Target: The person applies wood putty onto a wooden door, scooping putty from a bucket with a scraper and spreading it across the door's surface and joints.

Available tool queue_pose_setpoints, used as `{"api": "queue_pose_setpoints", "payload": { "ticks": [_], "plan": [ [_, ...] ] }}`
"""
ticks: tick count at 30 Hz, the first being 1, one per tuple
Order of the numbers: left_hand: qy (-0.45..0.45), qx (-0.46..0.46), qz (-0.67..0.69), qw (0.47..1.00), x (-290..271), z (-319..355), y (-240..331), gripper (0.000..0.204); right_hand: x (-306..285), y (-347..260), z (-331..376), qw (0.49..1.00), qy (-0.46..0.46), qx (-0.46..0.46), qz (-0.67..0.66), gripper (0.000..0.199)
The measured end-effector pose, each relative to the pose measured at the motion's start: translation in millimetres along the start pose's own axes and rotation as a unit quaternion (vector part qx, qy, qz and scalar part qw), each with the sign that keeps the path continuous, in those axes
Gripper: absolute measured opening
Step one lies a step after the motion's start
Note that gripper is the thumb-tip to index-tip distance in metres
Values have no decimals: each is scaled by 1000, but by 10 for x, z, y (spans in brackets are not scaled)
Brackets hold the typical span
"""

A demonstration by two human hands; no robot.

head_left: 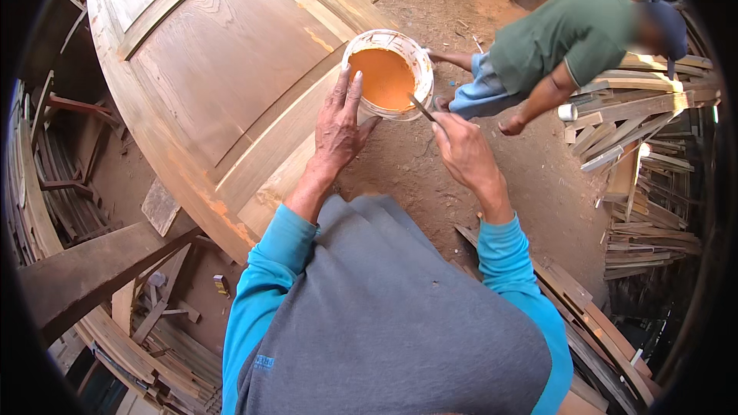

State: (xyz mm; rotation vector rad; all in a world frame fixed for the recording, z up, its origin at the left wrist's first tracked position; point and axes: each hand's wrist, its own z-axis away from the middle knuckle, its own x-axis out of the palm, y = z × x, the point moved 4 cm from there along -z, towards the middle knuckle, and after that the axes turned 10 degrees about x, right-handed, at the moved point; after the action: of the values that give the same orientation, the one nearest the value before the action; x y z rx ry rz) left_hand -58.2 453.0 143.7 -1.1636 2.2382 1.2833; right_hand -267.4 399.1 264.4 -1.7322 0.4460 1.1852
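Observation:
A white bucket (425, 69) with a smeared rim holds orange paste (380, 81). My left hand (342, 127) grips the bucket's near left side, with its fingers reaching up to the rim and its thumb below. Closed around a narrow dark blade (421, 107), my right hand (467, 150) is at the bucket's near right side, and the blade's tip crosses the rim toward the paste. Its handle is hidden in the fist. Beside and partly behind the bucket is a large panelled wooden door (231, 54), with orange patches along its frame. What bears the bucket's weight cannot be seen.
A person in a green shirt (565, 34) bends over just right of the bucket. Stacked boards (646, 219) line the right side, and planks (592, 323) lie by my right elbow. A thick timber beam (100, 269) juts in at the left above scattered offcuts.

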Motion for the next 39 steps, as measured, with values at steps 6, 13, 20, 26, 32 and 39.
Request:
{"api": "queue_pose_setpoints", "payload": {
  "ticks": [6, 13, 20, 26, 32, 39],
  "plan": [
    [6, -39, -12, 999, -21, 18, -45, 97, 200, 170, -693, 931, -198, -116, 285, 11],
    [30, -22, -21, 999, 19, 18, -18, 97, 32, 341, -1236, 958, -190, 73, 203, 30],
    [12, -25, 47, 999, -40, 2, -33, 102, 133, 835, -975, 963, -157, 134, 172, 28],
    [22, 7, 66, 998, 45, -99, -173, 107, 455, 738, -764, 986, -53, 145, -66, 24],
    [-42, 29, 84, 995, -63, -205, -516, 101, 595, 606, -763, 984, -44, 156, -79, 25],
    [-41, -35, 61, 997, -379, 25, -474, 98, 328, 28, -942, 992, -35, 7, 119, 20]
  ]
}}
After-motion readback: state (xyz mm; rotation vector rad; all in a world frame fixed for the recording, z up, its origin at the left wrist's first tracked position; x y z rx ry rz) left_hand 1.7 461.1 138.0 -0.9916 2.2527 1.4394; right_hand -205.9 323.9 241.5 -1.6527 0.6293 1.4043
